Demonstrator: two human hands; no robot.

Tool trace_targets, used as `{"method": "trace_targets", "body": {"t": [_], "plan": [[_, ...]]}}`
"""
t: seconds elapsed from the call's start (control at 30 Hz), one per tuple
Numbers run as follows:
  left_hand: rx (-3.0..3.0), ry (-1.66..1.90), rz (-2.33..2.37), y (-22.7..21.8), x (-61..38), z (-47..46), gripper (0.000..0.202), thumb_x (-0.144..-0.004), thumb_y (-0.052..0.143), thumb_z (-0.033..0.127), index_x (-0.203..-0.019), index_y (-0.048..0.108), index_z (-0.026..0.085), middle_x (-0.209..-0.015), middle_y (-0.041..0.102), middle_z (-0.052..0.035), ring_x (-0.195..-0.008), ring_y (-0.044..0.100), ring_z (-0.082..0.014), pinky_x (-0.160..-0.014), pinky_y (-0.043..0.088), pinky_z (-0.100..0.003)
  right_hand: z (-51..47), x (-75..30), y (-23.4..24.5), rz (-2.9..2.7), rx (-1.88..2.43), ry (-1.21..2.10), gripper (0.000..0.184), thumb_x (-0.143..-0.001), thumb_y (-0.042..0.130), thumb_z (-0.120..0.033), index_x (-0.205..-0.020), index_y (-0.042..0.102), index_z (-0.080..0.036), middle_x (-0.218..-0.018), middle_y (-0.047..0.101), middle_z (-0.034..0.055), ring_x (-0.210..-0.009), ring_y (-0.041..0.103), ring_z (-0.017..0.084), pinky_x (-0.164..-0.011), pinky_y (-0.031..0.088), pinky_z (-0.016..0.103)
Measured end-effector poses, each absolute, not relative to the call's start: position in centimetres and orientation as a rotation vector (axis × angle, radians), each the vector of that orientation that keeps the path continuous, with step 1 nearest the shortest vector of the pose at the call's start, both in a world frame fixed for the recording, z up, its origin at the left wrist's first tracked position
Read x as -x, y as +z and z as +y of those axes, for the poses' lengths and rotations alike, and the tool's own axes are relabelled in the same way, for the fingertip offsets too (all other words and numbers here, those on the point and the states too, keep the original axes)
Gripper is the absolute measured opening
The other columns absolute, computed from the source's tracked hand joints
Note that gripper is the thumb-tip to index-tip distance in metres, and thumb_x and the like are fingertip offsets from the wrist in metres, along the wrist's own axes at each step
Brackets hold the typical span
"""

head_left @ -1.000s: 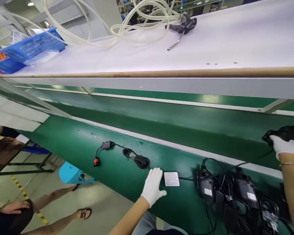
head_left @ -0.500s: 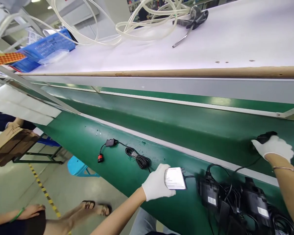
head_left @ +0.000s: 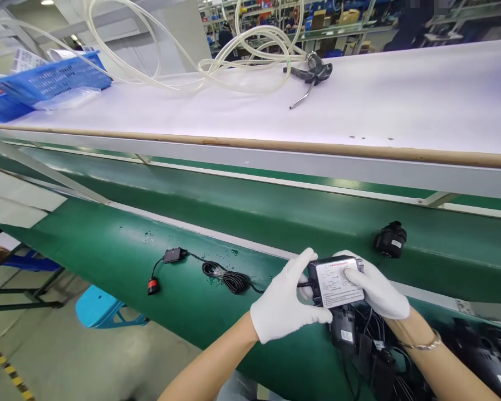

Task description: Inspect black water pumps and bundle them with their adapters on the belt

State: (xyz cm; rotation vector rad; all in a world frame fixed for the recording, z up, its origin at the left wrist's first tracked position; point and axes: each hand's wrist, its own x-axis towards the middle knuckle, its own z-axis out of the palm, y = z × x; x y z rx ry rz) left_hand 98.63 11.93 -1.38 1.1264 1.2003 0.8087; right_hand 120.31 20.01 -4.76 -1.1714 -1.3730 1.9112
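"Holding what?"
"The box [head_left: 332, 284], above the table [head_left: 125, 245], pinched by your right hand [head_left: 382, 289]; your left hand [head_left: 283, 302] beside it, fingers spread wide, contact unclear."
"Risk?"
"A snagged cord [head_left: 305, 284] could tug it loose."

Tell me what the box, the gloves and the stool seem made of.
Box: probably hard plastic, smooth black with crisp edges; its label may be paper or film. Gloves: likely thin fabric, soft-looking, white and without shine. Stool: seemingly moulded plastic, smooth, even blue with a slight sheen.
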Motion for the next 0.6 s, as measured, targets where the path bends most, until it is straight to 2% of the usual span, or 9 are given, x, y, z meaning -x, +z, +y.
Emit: {"method": "trace_targets", "body": {"t": [0.13, 0.23, 0.3, 0.4, 0.47, 0.53, 0.6], "plan": [[-1.091, 0.784, 1.223, -1.1, -98.3, 12.5, 0.093, -0.066, 0.084, 0.021, -0.151, 0.048, 0.034, -0.134, 0.062, -0.0094, -0.094, 0.062, -0.0200, -0.094, 0.057, -0.045, 20.4, -119.7, -8.2, -1.167, 1.073, 1.926, 0.059, -0.065, 0.079, -0.075, -0.091, 0.065, -0.023, -0.075, 0.076, 0.0039, -0.063, 0.070, 0.023, -0.061, 0.054, 0.034], [-1.141, 0.828, 1.269, -1.2, -98.2, 13.0, 0.079, -0.072, 0.078, 0.024, -0.147, 0.054, 0.034, -0.128, 0.067, -0.0062, -0.095, 0.062, -0.0208, -0.100, 0.054, -0.046, 20.3, -118.3, -9.9, -1.106, 1.113, 1.875, 0.062, -0.063, 0.075, -0.080, -0.091, 0.066, -0.026, -0.077, 0.077, 0.0041, -0.067, 0.072, 0.025, -0.066, 0.057, 0.038], [-1.102, 0.827, 1.327, -1.5, -97.9, 13.4, 0.078, -0.072, 0.080, 0.029, -0.146, 0.054, 0.034, -0.130, 0.068, -0.0056, -0.098, 0.064, -0.0230, -0.098, 0.055, -0.046, 20.3, -117.5, -10.0, -1.149, 1.143, 1.839, 0.061, -0.067, 0.071, -0.081, -0.092, 0.067, -0.025, -0.082, 0.078, 0.0052, -0.073, 0.073, 0.027, -0.073, 0.059, 0.041], [-1.019, 0.792, 1.382, -2.3, -97.0, 14.1, 0.077, -0.070, 0.084, 0.036, -0.142, 0.057, 0.030, -0.130, 0.069, -0.0058, -0.107, 0.066, -0.0265, -0.095, 0.057, -0.043, 20.8, -117.3, -8.6, -1.358, 1.217, 1.692, 0.055, -0.080, 0.063, -0.076, -0.099, 0.069, -0.024, -0.090, 0.079, 0.0071, -0.079, 0.073, 0.027, -0.075, 0.058, 0.040], [-1.035, 0.778, 1.332, -3.3, -96.3, 14.6, 0.062, -0.072, 0.083, 0.039, -0.131, 0.064, 0.026, -0.121, 0.073, -0.0049, -0.109, 0.068, -0.0269, -0.095, 0.057, -0.042, 21.2, -118.0, -7.0, -1.593, 1.192, 1.503, 0.054, -0.088, 0.055, -0.073, -0.103, 0.071, -0.024, -0.099, 0.079, 0.0093, -0.085, 0.073, 0.028, -0.076, 0.058, 0.040], [-1.112, 0.850, 1.277, -4.6, -95.7, 15.0, 0.046, -0.073, 0.083, 0.039, -0.116, 0.071, 0.025, -0.112, 0.076, -0.0041, -0.104, 0.070, -0.0260, -0.093, 0.057, -0.041, 21.5, -118.9, -5.1, -1.818, 1.054, 1.377, 0.054, -0.095, 0.047, -0.068, -0.113, 0.073, -0.024, -0.108, 0.078, 0.0108, -0.096, 0.073, 0.030, -0.084, 0.058, 0.041], [-1.273, 1.031, 1.256, -5.9, -95.3, 15.2, 0.037, -0.074, 0.084, 0.037, -0.107, 0.073, 0.025, -0.110, 0.077, -0.0044, -0.102, 0.070, -0.0254, -0.094, 0.056, -0.042, 21.5, -119.6, -3.4, -2.024, 0.925, 1.325, 0.049, -0.093, 0.054, -0.059, -0.126, 0.070, -0.027, -0.115, 0.078, 0.0090, -0.102, 0.073, 0.032, -0.088, 0.058, 0.043]]}}
